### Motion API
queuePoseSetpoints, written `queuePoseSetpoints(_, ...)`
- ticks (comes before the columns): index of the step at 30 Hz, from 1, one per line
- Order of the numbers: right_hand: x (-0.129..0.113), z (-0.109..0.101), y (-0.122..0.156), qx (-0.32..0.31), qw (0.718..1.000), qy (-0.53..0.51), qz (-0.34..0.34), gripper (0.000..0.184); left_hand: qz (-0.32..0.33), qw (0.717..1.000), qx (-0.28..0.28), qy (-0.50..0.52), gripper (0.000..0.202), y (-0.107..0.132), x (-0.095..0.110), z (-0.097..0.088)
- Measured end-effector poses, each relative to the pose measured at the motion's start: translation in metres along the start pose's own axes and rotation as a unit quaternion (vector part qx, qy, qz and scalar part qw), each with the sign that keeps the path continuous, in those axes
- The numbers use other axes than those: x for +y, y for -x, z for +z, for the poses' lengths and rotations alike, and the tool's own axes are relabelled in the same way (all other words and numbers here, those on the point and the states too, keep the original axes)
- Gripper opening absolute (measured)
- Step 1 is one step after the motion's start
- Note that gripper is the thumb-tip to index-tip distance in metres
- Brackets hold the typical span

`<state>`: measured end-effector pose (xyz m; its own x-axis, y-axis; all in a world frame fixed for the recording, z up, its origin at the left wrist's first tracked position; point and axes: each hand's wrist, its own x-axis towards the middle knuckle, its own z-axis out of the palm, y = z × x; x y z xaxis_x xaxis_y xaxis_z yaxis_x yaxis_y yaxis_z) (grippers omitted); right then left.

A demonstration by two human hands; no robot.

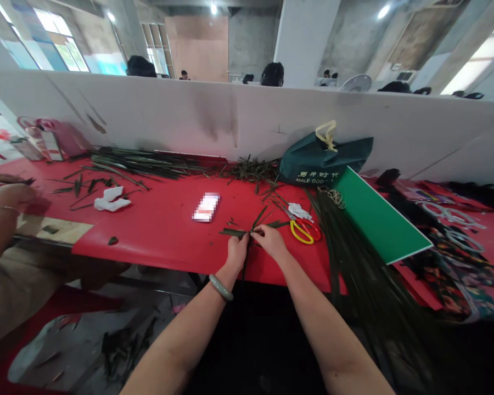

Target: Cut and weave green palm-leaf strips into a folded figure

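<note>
My left hand (237,249) and my right hand (268,240) meet over the front part of the red table, both with fingers pinched. Between them they hold dark green leaf strips (260,218) that cross one another and stick out to the left, right, up and down. The exact crossing point is partly hidden by my fingertips. Just right of my right hand lie scissors (302,231) with one yellow and one red handle, beside a crumpled white tissue (299,212). A phone (206,207) with a blurred screen rests on the table left of my hands.
Long leaf strips (341,247) hang over the table's right edge beside a green board (381,219). A dark green bag (325,159), a heap of leaf scraps (253,169) and a leaf bundle (148,163) line the white partition (168,109). A co-worker's hand (12,195) works at far left.
</note>
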<state>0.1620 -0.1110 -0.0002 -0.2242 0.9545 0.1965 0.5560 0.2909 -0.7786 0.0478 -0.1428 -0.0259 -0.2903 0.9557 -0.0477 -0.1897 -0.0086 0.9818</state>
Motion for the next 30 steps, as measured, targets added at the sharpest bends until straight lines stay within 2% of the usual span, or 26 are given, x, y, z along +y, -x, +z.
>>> queuePoseSetpoints(2,-0.001,0.0,0.001,0.007,0.998,0.059,0.003,0.012,0.01,1.0,-0.011,0.0,0.025,0.001,0.001,0.0)
queuePoseSetpoints(4,0.0,0.002,0.001,0.024,0.998,0.064,-0.001,0.012,0.017,0.999,-0.026,-0.01,0.025,0.002,0.001,0.0)
queuePoseSetpoints(10,0.001,0.011,-0.001,0.021,0.992,-0.125,0.026,0.02,0.056,0.997,-0.046,-0.04,0.023,0.001,0.001,-0.002)
queuePoseSetpoints(15,0.0,0.01,0.003,-0.011,0.99,-0.138,-0.009,0.019,0.027,0.999,-0.033,-0.022,0.024,0.004,0.0,-0.004)
queuePoseSetpoints(20,0.0,0.007,0.004,0.069,0.984,-0.165,0.02,0.022,0.014,0.998,-0.054,-0.036,0.024,0.009,0.005,-0.005)
queuePoseSetpoints(24,-0.007,0.004,0.012,0.157,0.98,-0.112,-0.045,0.024,0.024,0.998,-0.054,-0.017,0.026,0.01,0.007,-0.004)
queuePoseSetpoints(27,-0.008,0.005,0.021,0.154,0.982,-0.031,-0.108,0.019,0.012,0.999,-0.05,-0.004,0.03,0.009,0.004,-0.004)
queuePoseSetpoints(30,-0.004,0.008,0.023,0.141,0.983,0.037,-0.113,0.021,-0.005,0.999,-0.046,-0.016,0.03,0.008,0.002,-0.006)
